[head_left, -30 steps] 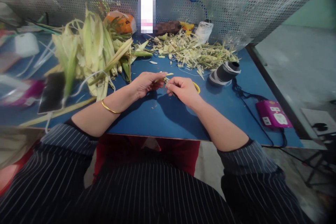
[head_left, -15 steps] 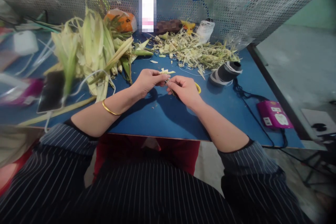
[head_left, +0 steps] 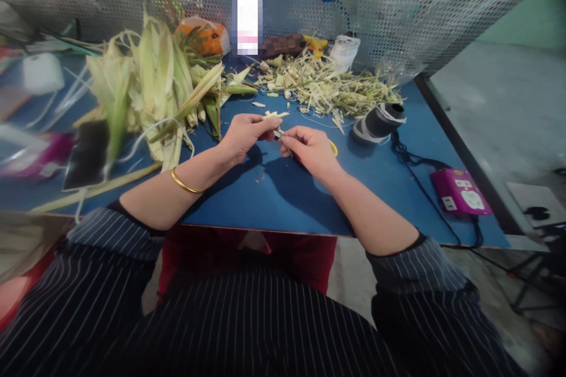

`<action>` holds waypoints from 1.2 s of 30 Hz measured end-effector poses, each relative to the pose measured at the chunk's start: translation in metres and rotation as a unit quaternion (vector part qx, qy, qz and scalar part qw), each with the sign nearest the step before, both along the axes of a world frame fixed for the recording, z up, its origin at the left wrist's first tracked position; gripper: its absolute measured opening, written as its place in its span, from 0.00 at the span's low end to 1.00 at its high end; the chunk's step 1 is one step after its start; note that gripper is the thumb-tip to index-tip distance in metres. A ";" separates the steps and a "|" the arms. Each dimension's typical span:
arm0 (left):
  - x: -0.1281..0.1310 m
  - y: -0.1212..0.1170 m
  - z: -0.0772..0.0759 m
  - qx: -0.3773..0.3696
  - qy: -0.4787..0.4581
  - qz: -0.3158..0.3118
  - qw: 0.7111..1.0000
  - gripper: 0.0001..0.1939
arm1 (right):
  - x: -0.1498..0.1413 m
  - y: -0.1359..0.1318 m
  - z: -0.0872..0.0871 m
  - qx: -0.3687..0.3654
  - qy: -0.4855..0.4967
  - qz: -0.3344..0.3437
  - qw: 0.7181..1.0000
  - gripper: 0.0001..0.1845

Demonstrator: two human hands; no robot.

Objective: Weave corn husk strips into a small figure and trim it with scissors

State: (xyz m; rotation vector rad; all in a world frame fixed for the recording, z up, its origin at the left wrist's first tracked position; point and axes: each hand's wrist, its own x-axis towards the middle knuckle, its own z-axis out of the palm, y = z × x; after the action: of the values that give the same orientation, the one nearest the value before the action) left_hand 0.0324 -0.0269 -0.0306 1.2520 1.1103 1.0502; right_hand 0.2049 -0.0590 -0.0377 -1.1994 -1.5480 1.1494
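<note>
My left hand point(head_left: 248, 134), with a gold bangle on the wrist, pinches a small piece of pale corn husk point(head_left: 276, 114) that has pointed strips sticking out. Close beside it, my right hand point(head_left: 312, 150) is closed, thumb against fingers. A small shiny bit point(head_left: 277, 134) shows between the two hands; what the right fingers grip is mostly hidden. Past the right hand curves a yellow loop point(head_left: 333, 148), and I cannot tell whether the hand holds it. Both hands are above the blue table point(head_left: 247, 203).
Long corn husks point(head_left: 154, 70) are heaped at left, near a phone point(head_left: 86, 153) with a white cable. Husk scraps point(head_left: 322, 82) lie along the back. On the right are a dark cone spool point(head_left: 379, 123) and a purple power box point(head_left: 460, 191) with cords. A mesh screen point(head_left: 292, 9) stands behind.
My left hand has shifted slightly left and up with the husk piece, so more of the shiny bit shows between the hands. The right hand has hardly moved.
</note>
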 end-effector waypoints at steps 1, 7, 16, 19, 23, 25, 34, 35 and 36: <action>-0.001 0.000 0.001 -0.004 -0.004 -0.002 1.000 0.17 | 0.001 0.001 -0.002 0.004 0.004 -0.001 1.000 0.09; -0.002 0.001 0.001 -0.036 -0.028 0.002 0.999 0.19 | 0.001 0.001 -0.002 0.000 0.009 -0.006 1.000 0.08; -0.005 0.005 0.004 -0.034 -0.049 0.036 0.998 0.17 | 0.001 0.001 0.004 -0.033 0.022 0.016 0.999 0.09; -0.006 0.006 0.003 -0.031 -0.040 0.041 0.998 0.17 | 0.004 0.001 0.005 -0.032 0.021 0.020 0.999 0.09; -0.006 0.006 0.004 -0.051 -0.021 0.017 0.998 0.18 | 0.005 0.002 0.006 -0.036 -0.013 0.047 0.998 0.09; -0.007 0.008 0.004 -0.068 -0.014 0.013 0.998 0.19 | 0.005 0.002 0.006 -0.053 -0.008 0.058 0.997 0.09; -0.027 0.036 -0.001 -0.081 -0.046 0.158 0.983 0.09 | 0.016 0.001 0.016 -0.205 -0.039 0.193 0.959 0.11; -0.027 0.036 -0.002 -0.086 -0.052 0.160 0.982 0.07 | 0.019 0.004 0.016 -0.182 -0.020 0.146 0.972 0.12; -0.026 0.035 -0.002 -0.090 -0.057 0.156 0.982 0.05 | 0.023 0.009 0.016 -0.144 0.003 0.082 0.986 0.13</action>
State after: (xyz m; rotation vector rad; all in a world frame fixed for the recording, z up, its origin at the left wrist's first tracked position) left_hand 0.0061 0.0084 -0.0329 0.8821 1.3081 1.2083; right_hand 0.2279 -0.0504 -0.0217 -1.2702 -1.5341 1.5249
